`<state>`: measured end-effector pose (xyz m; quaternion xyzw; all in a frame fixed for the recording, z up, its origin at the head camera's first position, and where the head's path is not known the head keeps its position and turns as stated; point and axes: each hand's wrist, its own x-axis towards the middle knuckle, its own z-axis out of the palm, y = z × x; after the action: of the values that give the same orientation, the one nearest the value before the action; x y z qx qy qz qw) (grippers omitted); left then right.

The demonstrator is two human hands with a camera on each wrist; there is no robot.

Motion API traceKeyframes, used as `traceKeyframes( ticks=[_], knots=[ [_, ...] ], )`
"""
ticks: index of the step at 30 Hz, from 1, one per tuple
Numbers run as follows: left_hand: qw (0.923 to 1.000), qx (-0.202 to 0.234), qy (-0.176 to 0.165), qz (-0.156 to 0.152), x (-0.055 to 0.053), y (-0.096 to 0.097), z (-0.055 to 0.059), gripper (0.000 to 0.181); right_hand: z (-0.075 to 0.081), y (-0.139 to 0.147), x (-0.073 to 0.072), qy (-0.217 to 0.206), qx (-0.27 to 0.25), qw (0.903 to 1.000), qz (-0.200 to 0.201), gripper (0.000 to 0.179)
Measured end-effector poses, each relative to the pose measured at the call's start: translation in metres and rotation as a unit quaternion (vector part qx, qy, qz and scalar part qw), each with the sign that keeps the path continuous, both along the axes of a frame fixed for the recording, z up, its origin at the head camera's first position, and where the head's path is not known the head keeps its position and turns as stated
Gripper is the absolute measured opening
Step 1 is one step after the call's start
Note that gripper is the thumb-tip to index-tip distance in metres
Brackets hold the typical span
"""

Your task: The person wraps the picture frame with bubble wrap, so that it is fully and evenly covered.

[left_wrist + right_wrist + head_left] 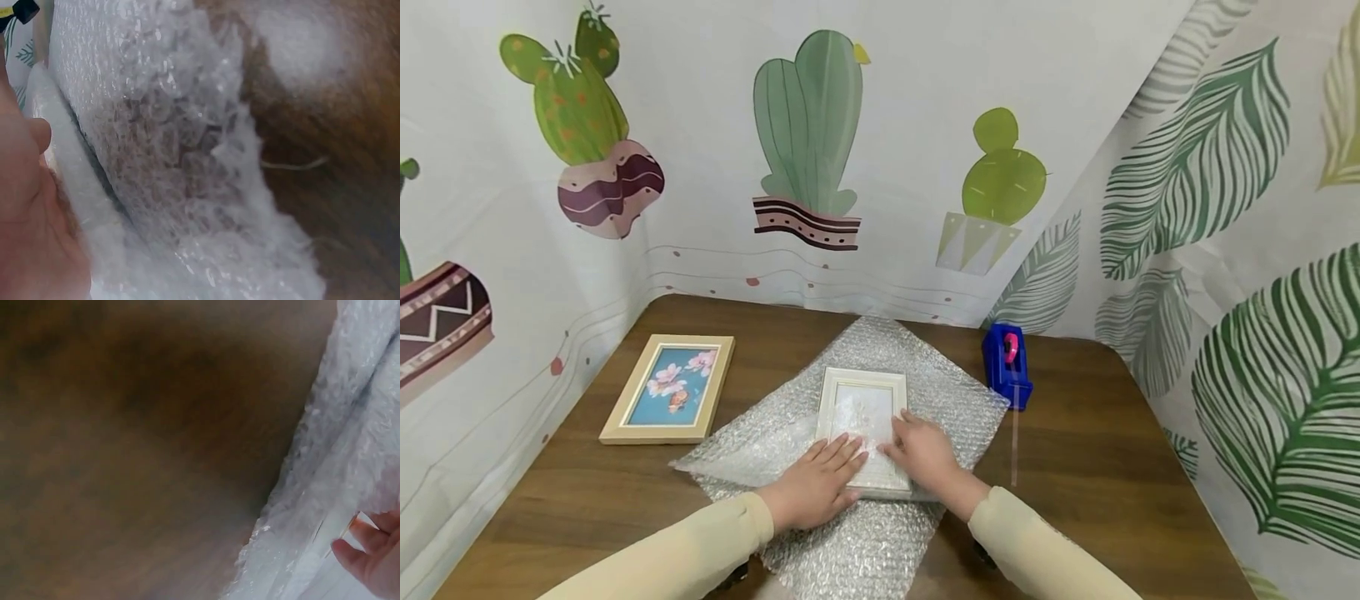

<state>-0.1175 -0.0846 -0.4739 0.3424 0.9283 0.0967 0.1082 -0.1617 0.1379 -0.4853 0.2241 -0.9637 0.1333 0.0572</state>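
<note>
A white picture frame (866, 379) lies face up on a diamond-turned sheet of bubble wrap (880, 542). From the left, a fold of the wrap (752, 454) reaches up beside the frame and under the left forearm. With fingers extended, my left hand (820, 487) presses on the frame's lower left part. My right hand (925, 450) rests at its right side, thumb over the picture and fingers lightly bent on the border. In the right wrist view, the right fingertips (350, 556) touch the frame beside crinkled wrap. The left wrist view shows the left hand (37, 206) against wrapped thickness.
A second, tan-bordered picture frame (718, 392) with pink flowers lies on the wooden table (1097, 467) at left. A blue tape dispenser (1000, 367) with a pink roll stands behind the wrap's right corner, a strip of tape (1015, 450) trailing forward. Patterned cloth (895, 167) hangs behind.
</note>
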Motion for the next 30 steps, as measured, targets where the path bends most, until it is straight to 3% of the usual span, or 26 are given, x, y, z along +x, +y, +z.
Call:
traceKeyframes(
  ticks=[2,6,12,14,19,30],
  knots=[
    [0.9999,-0.007,0.003,-0.008,-0.001,0.0,0.0,0.055,0.001,0.005,0.002,-0.024,-0.024,0.9994,0.01,0.026],
    [0.9987,-0.034,0.019,-0.033,-0.004,-0.001,-0.001,0.053,0.003,0.012,0.009,-0.042,-0.042,0.998,0.02,0.052],
    [0.9978,-0.049,0.018,-0.042,-0.004,-0.006,-0.003,0.053,0.007,0.01,0.021,-0.046,0.072,0.9924,0.088,0.063],
    [0.9983,-0.039,0.018,-0.038,-0.003,-0.005,-0.003,0.053,0.006,0.011,0.021,-0.062,0.102,0.9873,0.105,0.063],
    [0.9994,-0.02,0.013,-0.026,0.002,0.002,-0.005,0.054,-0.001,0.021,0.02,-0.115,0.121,0.9788,0.118,0.062],
    [0.9991,-0.004,-0.014,0.04,0.001,0.01,-0.003,0.058,-0.004,0.015,0.017,-0.145,0.11,0.9768,0.114,0.06]
  ],
)
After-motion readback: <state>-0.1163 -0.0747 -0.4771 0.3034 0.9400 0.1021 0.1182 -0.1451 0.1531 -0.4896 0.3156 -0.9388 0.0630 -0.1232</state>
